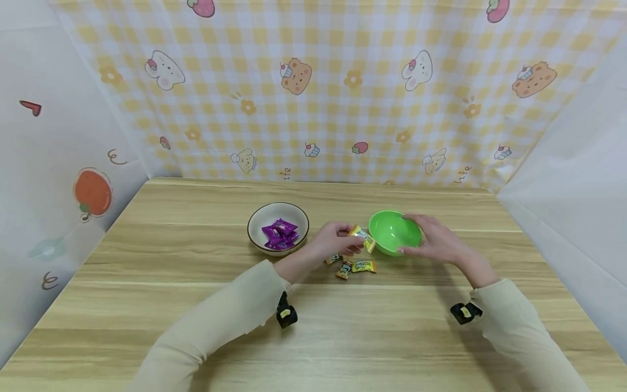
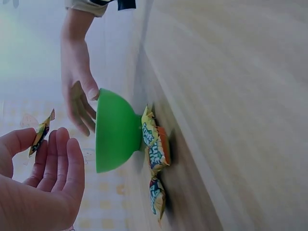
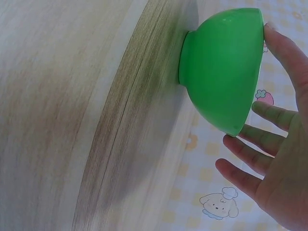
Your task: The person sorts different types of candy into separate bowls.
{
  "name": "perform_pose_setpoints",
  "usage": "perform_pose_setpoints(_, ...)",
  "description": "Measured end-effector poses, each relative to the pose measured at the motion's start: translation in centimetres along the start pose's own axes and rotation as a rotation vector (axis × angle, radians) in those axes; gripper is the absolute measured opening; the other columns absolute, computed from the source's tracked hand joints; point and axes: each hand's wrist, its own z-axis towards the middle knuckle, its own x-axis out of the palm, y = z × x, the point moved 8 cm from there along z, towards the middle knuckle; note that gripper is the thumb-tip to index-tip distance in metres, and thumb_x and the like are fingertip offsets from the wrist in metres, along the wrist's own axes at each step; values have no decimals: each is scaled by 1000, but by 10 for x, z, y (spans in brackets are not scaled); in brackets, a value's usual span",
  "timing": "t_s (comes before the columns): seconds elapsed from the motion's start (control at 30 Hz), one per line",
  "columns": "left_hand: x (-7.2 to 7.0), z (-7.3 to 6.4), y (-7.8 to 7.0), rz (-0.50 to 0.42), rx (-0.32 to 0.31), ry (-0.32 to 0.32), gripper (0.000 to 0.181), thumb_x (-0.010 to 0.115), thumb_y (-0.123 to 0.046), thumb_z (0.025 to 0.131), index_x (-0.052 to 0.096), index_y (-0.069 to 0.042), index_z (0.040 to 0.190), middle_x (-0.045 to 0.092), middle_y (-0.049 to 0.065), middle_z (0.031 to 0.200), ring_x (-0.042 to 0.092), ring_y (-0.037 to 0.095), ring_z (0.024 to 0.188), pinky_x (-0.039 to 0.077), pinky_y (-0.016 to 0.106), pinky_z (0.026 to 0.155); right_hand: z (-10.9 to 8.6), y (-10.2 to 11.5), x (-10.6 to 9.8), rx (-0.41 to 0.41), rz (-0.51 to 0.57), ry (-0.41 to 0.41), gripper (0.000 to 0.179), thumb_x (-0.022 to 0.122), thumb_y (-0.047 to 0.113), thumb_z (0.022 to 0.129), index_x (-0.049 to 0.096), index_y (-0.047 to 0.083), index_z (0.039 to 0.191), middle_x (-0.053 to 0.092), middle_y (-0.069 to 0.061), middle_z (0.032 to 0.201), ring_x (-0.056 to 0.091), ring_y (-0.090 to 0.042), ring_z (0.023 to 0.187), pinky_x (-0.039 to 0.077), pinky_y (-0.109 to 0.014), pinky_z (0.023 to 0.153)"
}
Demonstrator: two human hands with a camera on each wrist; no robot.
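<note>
My left hand [image 1: 338, 239] pinches a yellow wrapped candy [image 1: 363, 238] between thumb and fingers, just left of the green bowl [image 1: 392, 231]. In the left wrist view the same candy [image 2: 41, 135] sits at the thumb tip, the other fingers extended. My right hand [image 1: 435, 239] spans the bowl's right side, thumb at the near rim and fingers towards the far rim. The right wrist view shows its spread, fairly straight fingers [image 3: 248, 154] at the bowl's edge. Three more yellow candies [image 1: 363, 266] lie on the table below my left hand.
A white bowl with a dark rim [image 1: 252, 231] stands to the left, holding several purple wrapped candies [image 1: 280, 234]. Beneath everything is a wooden table [image 1: 343, 337]. A checked curtain [image 1: 323, 109] hangs behind it, and pale sheets close both sides.
</note>
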Motion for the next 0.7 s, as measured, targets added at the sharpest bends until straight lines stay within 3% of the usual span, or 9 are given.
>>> perform_pose_setpoints(0.23, 4, 18, -6, -20, -2, -69, 14, 61, -6, 83, 58, 6, 91, 63, 21, 86, 62, 24, 72, 49, 38, 72, 1, -1, 1, -5, -4, -7, 82, 71, 45, 70, 39, -4, 127, 44, -26, 123, 38, -44, 111, 31, -56, 88)
perform_pose_setpoints(0.4, 7, 31, -8, 27, 1, -126, 14, 64, -7, 81, 59, 3, 89, 63, 11, 75, 60, 18, 65, 50, 37, 69, 1, -1, 1, -5, -1, -8, 81, 71, 45, 70, 40, -4, 127, 44, -26, 122, 38, -44, 110, 32, -56, 86)
perform_pose_setpoints(0.6, 15, 42, -11, 65, 0, -164, 15, 65, -7, 80, 61, 3, 90, 63, 7, 70, 59, 14, 59, 50, 37, 70, 2, -2, 1, -12, 1, -5, 80, 70, 44, 71, 40, -4, 127, 44, -25, 123, 38, -43, 111, 32, -56, 87)
perform_pose_setpoints(0.7, 20, 44, -14, 98, 1, -179, 16, 65, -9, 80, 61, 2, 91, 63, 5, 68, 59, 12, 58, 50, 31, 63, 2, -1, 1, -15, 9, -3, 80, 70, 44, 71, 39, -4, 127, 44, -25, 123, 38, -43, 111, 31, -55, 87)
